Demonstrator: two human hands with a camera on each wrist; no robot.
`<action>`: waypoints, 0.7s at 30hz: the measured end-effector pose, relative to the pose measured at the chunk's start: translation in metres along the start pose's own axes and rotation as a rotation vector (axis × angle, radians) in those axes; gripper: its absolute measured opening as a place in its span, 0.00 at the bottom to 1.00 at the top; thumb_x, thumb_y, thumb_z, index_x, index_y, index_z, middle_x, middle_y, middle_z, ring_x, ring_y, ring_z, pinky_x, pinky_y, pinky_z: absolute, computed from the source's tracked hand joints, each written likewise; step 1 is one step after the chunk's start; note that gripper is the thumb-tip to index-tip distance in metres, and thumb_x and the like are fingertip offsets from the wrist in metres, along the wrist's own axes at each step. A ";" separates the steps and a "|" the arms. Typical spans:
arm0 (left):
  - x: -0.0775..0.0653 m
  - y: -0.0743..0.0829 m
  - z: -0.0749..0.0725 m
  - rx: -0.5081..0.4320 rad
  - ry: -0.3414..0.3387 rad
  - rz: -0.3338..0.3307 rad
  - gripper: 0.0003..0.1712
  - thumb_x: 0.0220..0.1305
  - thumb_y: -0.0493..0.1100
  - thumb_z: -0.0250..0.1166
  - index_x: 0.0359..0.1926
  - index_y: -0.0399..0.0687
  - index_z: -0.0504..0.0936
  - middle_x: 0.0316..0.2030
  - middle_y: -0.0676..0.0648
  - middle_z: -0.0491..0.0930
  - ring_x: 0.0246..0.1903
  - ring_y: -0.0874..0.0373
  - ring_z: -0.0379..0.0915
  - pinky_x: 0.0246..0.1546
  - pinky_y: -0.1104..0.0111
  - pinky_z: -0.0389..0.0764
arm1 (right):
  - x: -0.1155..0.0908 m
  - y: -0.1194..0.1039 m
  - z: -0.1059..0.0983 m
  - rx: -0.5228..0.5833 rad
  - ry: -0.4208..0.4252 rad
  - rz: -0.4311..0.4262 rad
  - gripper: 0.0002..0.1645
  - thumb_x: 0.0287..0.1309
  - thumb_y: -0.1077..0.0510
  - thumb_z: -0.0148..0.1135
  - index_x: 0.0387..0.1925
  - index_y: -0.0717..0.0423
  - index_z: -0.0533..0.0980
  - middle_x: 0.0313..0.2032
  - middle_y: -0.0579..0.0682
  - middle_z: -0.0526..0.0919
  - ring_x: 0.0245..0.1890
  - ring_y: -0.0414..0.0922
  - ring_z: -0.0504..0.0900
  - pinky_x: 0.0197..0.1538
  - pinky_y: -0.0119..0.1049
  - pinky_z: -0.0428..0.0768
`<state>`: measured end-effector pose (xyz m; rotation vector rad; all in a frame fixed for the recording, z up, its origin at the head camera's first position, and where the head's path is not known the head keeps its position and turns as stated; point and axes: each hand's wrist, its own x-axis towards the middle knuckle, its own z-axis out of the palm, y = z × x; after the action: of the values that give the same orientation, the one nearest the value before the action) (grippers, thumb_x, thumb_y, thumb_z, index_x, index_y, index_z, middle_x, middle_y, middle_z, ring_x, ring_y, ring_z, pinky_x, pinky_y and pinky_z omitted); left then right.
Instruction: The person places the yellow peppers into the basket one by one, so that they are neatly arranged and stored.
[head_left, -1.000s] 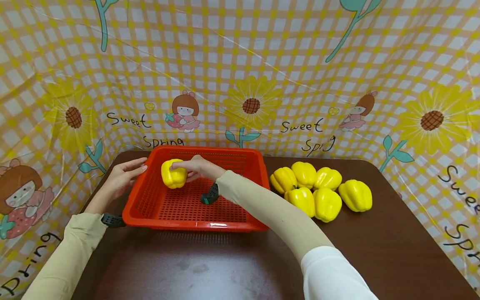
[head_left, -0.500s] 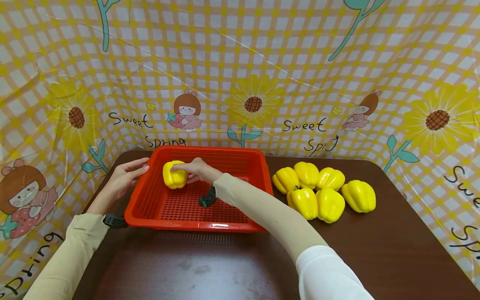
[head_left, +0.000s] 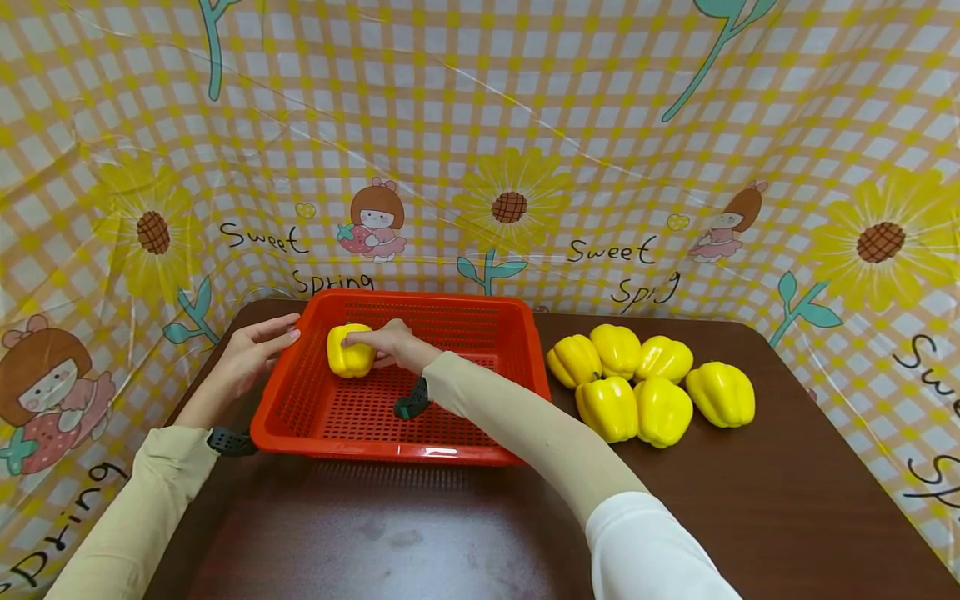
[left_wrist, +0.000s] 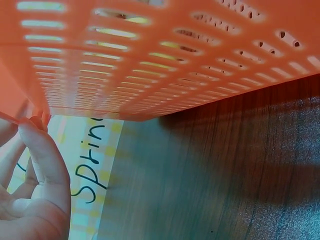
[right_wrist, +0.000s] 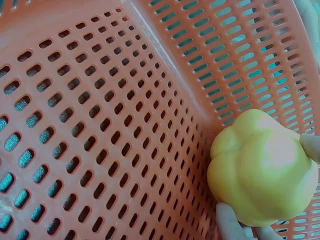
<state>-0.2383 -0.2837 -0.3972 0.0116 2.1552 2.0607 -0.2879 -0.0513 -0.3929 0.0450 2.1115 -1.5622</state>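
A yellow bell pepper (head_left: 349,354) is in the left part of a red perforated basket (head_left: 405,452). My right hand (head_left: 396,340) grips it from the right, thumb on its upper side and fingertips beneath. Seen from the right wrist, the bell pepper (right_wrist: 260,167) lies against the basket's slotted wall, low over the floor. At the basket's left rim, my left hand (head_left: 243,358) pinches the edge; its thumb (left_wrist: 47,155) shows below the rim in the left wrist view.
Several more yellow bell peppers (head_left: 664,412) lie grouped on the brown table (head_left: 757,500) to the right of the basket. A checked, flower-printed cloth (head_left: 450,100) hangs behind and along both sides.
The bell pepper and my right hand have sunk very slightly within the basket. The whole head view has shifted a little. My left hand keeps its place at the rim.
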 end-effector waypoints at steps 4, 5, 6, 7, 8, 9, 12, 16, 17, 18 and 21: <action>0.001 -0.001 0.000 0.000 0.006 0.000 0.39 0.66 0.45 0.62 0.71 0.36 0.58 0.39 0.66 0.79 0.35 0.71 0.80 0.35 0.75 0.83 | 0.001 0.002 0.001 0.010 -0.001 0.004 0.40 0.46 0.48 0.73 0.55 0.67 0.69 0.51 0.57 0.76 0.51 0.53 0.80 0.54 0.45 0.81; 0.001 -0.001 0.000 -0.003 0.008 0.002 0.38 0.66 0.45 0.62 0.71 0.35 0.58 0.39 0.66 0.79 0.35 0.71 0.80 0.35 0.75 0.83 | 0.001 0.002 0.002 0.015 0.000 0.008 0.41 0.46 0.48 0.73 0.56 0.67 0.69 0.51 0.57 0.76 0.52 0.53 0.80 0.54 0.45 0.81; 0.001 -0.001 0.000 -0.008 0.010 0.002 0.38 0.66 0.45 0.62 0.71 0.35 0.58 0.38 0.66 0.80 0.35 0.71 0.80 0.35 0.75 0.83 | 0.001 0.002 0.002 0.018 -0.001 0.013 0.41 0.46 0.48 0.74 0.56 0.67 0.69 0.52 0.58 0.76 0.52 0.53 0.79 0.55 0.45 0.81; 0.001 -0.001 0.000 -0.012 0.010 0.002 0.38 0.66 0.45 0.62 0.71 0.35 0.58 0.38 0.66 0.80 0.35 0.71 0.80 0.35 0.75 0.84 | 0.001 0.003 0.002 0.023 -0.002 0.020 0.41 0.46 0.48 0.74 0.57 0.67 0.68 0.53 0.58 0.76 0.53 0.53 0.79 0.55 0.45 0.81; 0.001 -0.001 0.001 -0.015 0.010 0.002 0.38 0.66 0.44 0.62 0.71 0.34 0.58 0.38 0.65 0.80 0.34 0.71 0.80 0.35 0.75 0.84 | 0.002 0.003 0.002 0.029 -0.006 0.029 0.42 0.47 0.48 0.74 0.57 0.66 0.68 0.53 0.58 0.77 0.53 0.53 0.79 0.56 0.45 0.80; 0.000 0.000 0.001 -0.016 0.010 0.003 0.38 0.67 0.44 0.62 0.71 0.34 0.57 0.38 0.66 0.80 0.34 0.71 0.81 0.35 0.75 0.84 | 0.002 0.003 0.001 0.040 -0.011 0.038 0.42 0.47 0.48 0.74 0.58 0.66 0.67 0.54 0.58 0.76 0.54 0.53 0.79 0.56 0.45 0.80; -0.001 0.000 0.001 -0.014 0.008 0.002 0.38 0.67 0.44 0.62 0.71 0.34 0.57 0.38 0.66 0.80 0.34 0.71 0.81 0.35 0.75 0.84 | 0.003 0.003 0.001 0.076 -0.022 0.064 0.44 0.48 0.48 0.73 0.60 0.66 0.65 0.55 0.59 0.76 0.56 0.55 0.78 0.58 0.45 0.79; -0.001 0.000 0.000 -0.005 0.003 0.002 0.39 0.66 0.45 0.62 0.71 0.34 0.57 0.38 0.66 0.80 0.34 0.71 0.80 0.35 0.75 0.84 | 0.004 0.002 0.001 0.131 -0.018 0.096 0.46 0.50 0.50 0.72 0.64 0.66 0.61 0.58 0.61 0.73 0.58 0.57 0.76 0.59 0.45 0.78; 0.000 0.000 0.000 -0.006 0.002 0.002 0.39 0.66 0.45 0.62 0.71 0.34 0.57 0.38 0.66 0.80 0.34 0.71 0.80 0.35 0.75 0.84 | 0.005 0.002 0.001 0.146 -0.016 0.106 0.47 0.50 0.50 0.72 0.65 0.66 0.60 0.59 0.61 0.72 0.59 0.57 0.75 0.59 0.45 0.78; 0.000 0.000 0.000 -0.003 0.001 0.002 0.39 0.66 0.45 0.62 0.71 0.35 0.57 0.38 0.66 0.80 0.35 0.71 0.80 0.35 0.75 0.84 | 0.005 0.002 0.000 0.159 -0.018 0.116 0.48 0.50 0.50 0.72 0.65 0.66 0.59 0.60 0.61 0.71 0.60 0.57 0.74 0.60 0.45 0.77; 0.001 -0.001 0.000 -0.001 0.002 0.000 0.39 0.67 0.45 0.62 0.72 0.35 0.57 0.38 0.66 0.79 0.34 0.71 0.80 0.35 0.75 0.84 | 0.005 0.001 -0.002 0.210 -0.038 0.150 0.47 0.52 0.52 0.72 0.67 0.64 0.59 0.63 0.61 0.67 0.63 0.56 0.71 0.62 0.45 0.76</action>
<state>-0.2387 -0.2836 -0.3986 0.0099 2.1555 2.0622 -0.2924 -0.0505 -0.3953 0.2388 1.8622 -1.6724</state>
